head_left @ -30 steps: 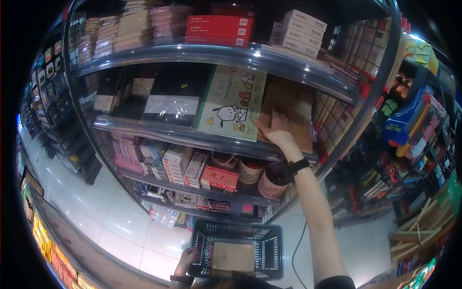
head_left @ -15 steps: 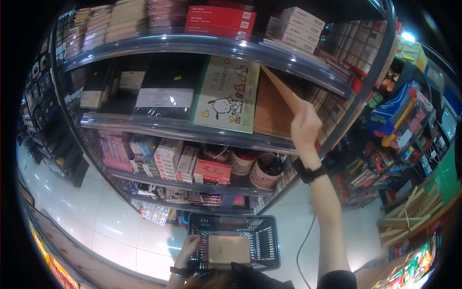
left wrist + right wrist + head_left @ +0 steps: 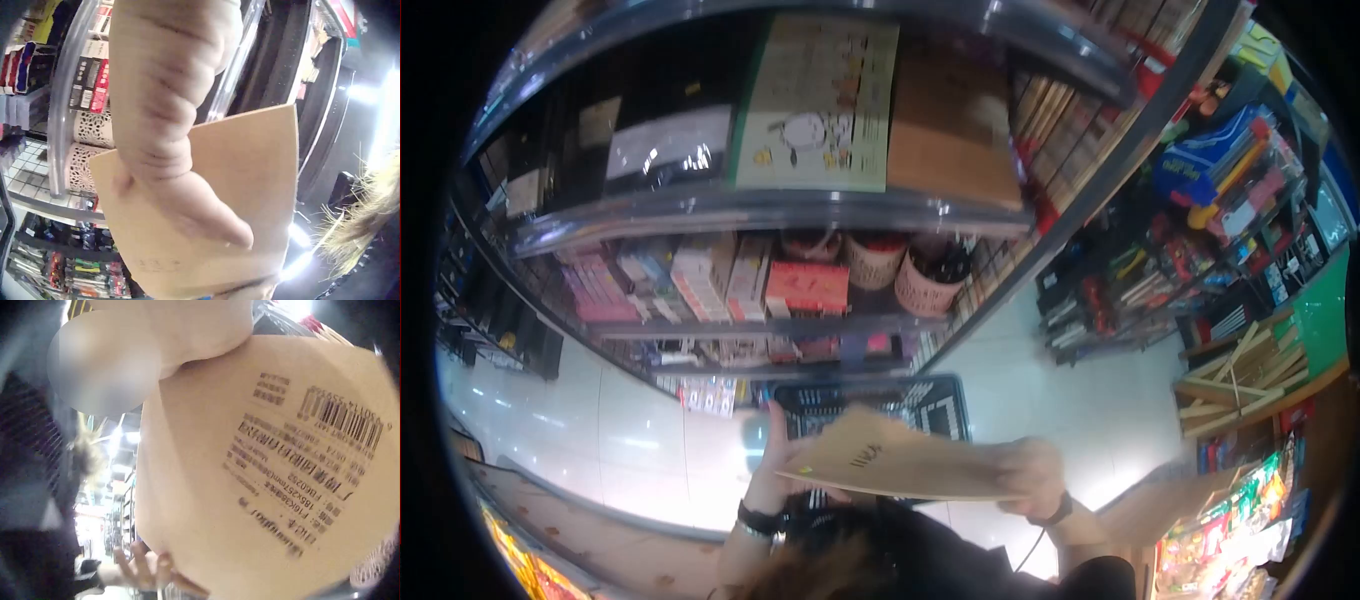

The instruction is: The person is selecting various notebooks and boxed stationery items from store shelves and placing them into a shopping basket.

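Note:
A kraft-brown notebook [image 3: 900,460] is held tilted in front of the body, over the dark shopping basket [image 3: 950,400]. My right hand [image 3: 1032,478] grips its right end. In the right wrist view its back cover [image 3: 275,469] shows printed text and a barcode. At the other end is my left hand [image 3: 775,465], fingers spread and fairly straight, right at the notebook's edge. In the left wrist view the thumb [image 3: 212,212] lies across the front cover. The notebook hides much of the basket's inside.
Ahead, a shelf holds another brown notebook [image 3: 950,130], a green cartoon notebook [image 3: 820,110] and dark-covered ones [image 3: 670,130]. Boxes [image 3: 805,290] and white perforated pots [image 3: 927,285] stand one level lower. Wooden pieces [image 3: 1240,375] and packaged goods [image 3: 1230,180] are at the right.
My right hand first lay on the brown notebooks, then lifted one off the shelf and brought it down over the basket. My left hand left the basket's side and rose to the notebook.

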Demonstrator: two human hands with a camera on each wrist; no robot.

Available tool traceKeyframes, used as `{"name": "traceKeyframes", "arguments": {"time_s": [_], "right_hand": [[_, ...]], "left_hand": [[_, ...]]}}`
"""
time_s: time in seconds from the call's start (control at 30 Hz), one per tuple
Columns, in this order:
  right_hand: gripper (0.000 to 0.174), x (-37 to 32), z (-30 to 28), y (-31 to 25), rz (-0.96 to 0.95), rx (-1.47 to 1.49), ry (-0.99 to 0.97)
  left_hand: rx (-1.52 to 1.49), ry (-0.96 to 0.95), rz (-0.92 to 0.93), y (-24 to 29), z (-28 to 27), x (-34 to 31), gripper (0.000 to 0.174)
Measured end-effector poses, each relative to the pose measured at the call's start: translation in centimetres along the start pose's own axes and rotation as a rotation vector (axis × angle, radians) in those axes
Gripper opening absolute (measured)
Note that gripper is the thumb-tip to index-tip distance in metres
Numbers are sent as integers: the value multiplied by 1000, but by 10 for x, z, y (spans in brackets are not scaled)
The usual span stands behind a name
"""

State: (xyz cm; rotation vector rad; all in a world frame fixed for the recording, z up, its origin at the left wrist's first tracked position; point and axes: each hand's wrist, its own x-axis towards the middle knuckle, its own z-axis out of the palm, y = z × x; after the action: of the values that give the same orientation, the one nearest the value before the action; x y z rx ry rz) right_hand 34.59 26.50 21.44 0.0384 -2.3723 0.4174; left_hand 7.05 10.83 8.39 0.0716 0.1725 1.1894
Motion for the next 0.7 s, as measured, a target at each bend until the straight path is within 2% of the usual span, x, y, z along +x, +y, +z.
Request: {"name": "traceKeyframes", "arguments": {"time_s": [0.1, 0.17, 0.2, 0.27, 0.3, 0.33, 0.37, 0.43, 0.5, 0.53, 0.63, 0.7], "right_hand": [[33, -47, 42, -12, 22, 125, -64], [29, -82, 65, -9, 100, 91, -77], [24, -98, 75, -4, 267, 161, -101], [22, -111, 87, 6, 600, 251, -61], [19, -138, 93, 16, 650, 295, -44], [20, -153, 105, 17, 842, 263, -6], [19, -171, 117, 24, 938, 235, -56], [25, -222, 157, 33, 1227, 299, 21], [30, -285, 208, 48, 1341, 160, -26], [34, -303, 220, 49, 1395, 90, -53], [37, -298, 229, 74, 1830, 473, -227], [37, -319, 253, 95, 1874, 615, -150]], "left_hand": [[146, 534, 80, -15, -70, -2, 64], [317, 480, 25, -22, -76, -3, 53], [403, 446, -10, -24, -80, -2, 52], [315, 523, 9, -36, -107, -1, 55], [276, 559, 22, -43, -121, -1, 57], [324, 564, 44, -52, -135, 0, 57], [374, 565, 67, -59, -147, 2, 58], [461, 605, 52, -66, -155, 8, 58], [534, 686, -26, -69, -160, 19, 56], [507, 644, -12, -74, -175, 23, 52], [640, 679, -84, -82, -213, 34, 46], [941, 756, -102, -83, -238, 39, 42]]}}
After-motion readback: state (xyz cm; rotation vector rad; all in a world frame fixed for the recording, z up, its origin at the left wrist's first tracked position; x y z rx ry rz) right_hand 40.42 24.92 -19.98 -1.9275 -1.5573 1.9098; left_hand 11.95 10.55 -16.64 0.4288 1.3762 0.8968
